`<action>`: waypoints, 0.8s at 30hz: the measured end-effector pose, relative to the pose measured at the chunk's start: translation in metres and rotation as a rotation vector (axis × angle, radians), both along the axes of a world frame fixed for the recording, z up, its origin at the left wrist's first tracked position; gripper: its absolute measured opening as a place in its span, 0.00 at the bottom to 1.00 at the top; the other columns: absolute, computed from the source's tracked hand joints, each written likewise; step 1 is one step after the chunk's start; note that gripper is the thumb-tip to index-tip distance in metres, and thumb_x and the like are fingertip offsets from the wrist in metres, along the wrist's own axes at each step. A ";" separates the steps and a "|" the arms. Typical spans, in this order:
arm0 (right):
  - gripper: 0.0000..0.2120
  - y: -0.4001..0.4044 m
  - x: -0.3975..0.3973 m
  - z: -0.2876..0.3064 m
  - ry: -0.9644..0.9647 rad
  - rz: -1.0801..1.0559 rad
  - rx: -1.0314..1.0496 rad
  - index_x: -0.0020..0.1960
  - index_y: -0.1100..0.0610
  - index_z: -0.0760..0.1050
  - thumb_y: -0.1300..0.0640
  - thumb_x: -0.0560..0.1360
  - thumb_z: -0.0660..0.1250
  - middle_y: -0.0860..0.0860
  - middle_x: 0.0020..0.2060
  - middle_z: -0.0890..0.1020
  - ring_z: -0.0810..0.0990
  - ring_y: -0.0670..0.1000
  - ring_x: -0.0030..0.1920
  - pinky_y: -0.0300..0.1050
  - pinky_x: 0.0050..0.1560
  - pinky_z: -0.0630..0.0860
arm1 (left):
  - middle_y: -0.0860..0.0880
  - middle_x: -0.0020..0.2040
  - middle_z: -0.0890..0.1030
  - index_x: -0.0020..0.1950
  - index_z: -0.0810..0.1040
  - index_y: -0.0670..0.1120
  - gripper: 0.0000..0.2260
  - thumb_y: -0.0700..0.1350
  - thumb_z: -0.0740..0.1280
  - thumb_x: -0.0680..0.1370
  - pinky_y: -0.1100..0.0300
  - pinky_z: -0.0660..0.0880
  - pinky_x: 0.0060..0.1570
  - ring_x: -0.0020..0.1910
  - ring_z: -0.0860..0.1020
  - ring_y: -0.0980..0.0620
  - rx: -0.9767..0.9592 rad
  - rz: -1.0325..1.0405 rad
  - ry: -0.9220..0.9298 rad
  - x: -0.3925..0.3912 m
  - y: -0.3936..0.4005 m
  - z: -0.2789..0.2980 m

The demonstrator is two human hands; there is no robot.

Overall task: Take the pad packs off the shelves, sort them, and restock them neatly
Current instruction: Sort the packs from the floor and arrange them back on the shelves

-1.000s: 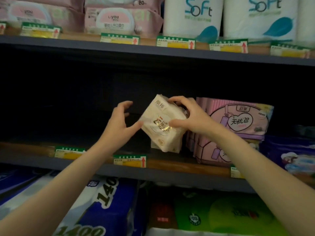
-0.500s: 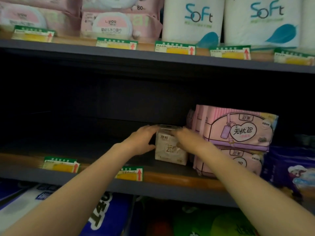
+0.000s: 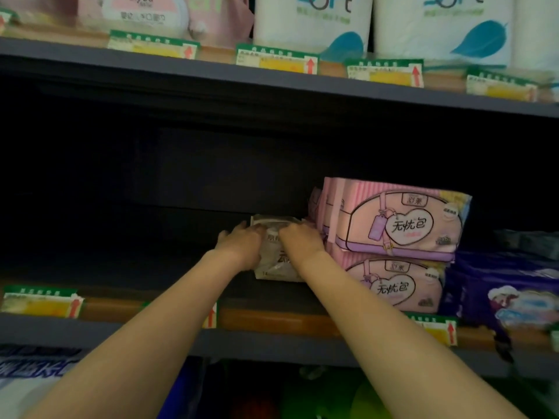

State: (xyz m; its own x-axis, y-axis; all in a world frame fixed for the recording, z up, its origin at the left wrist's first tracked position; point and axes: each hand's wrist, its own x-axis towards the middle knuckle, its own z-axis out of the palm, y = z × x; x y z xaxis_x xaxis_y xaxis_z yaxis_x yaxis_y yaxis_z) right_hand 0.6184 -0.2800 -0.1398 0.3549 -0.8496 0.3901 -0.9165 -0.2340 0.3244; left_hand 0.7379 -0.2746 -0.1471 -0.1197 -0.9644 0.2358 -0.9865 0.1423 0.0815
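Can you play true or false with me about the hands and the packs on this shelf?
1. Both hands are on the small cream pack. True: the left hand and right hand press it from either side.
2. The cream pack is up in the air. False: it stands on the middle shelf.
3. Two pink packs are stacked right of the cream pack. True: the top pink pack lies on the lower pink pack.
4. The white rolls sit on the bottom shelf. False: the white rolls stand on the top shelf.
5. A purple pack lies right of the pink ones. True.
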 end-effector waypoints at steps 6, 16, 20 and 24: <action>0.17 0.064 -0.020 -0.018 -0.256 0.163 -0.160 0.65 0.60 0.69 0.64 0.77 0.60 0.59 0.57 0.77 0.73 0.60 0.59 0.52 0.54 0.72 | 0.42 0.60 0.74 0.65 0.72 0.44 0.19 0.44 0.63 0.74 0.46 0.70 0.59 0.60 0.73 0.42 -0.539 -0.146 0.470 0.012 0.063 -0.030; 0.16 0.209 -0.093 -0.209 -0.277 0.242 0.598 0.62 0.55 0.74 0.54 0.75 0.67 0.53 0.55 0.80 0.79 0.49 0.50 0.38 0.46 0.72 | 0.43 0.54 0.75 0.57 0.75 0.42 0.16 0.44 0.58 0.72 0.58 0.67 0.51 0.53 0.71 0.48 -0.307 -0.417 0.490 -0.006 0.205 -0.243; 0.25 0.212 -0.078 -0.312 -0.220 0.178 0.828 0.69 0.50 0.66 0.50 0.75 0.67 0.49 0.68 0.71 0.70 0.48 0.66 0.43 0.61 0.70 | 0.43 0.53 0.76 0.57 0.76 0.42 0.15 0.40 0.63 0.71 0.51 0.70 0.48 0.50 0.74 0.44 -0.007 -0.342 0.361 0.005 0.222 -0.324; 0.34 0.212 -0.042 -0.413 -0.152 0.164 0.996 0.75 0.51 0.58 0.48 0.73 0.68 0.53 0.76 0.54 0.52 0.54 0.75 0.54 0.73 0.55 | 0.43 0.49 0.76 0.54 0.77 0.42 0.15 0.37 0.66 0.68 0.52 0.70 0.43 0.46 0.76 0.42 0.157 -0.279 0.261 0.021 0.246 -0.370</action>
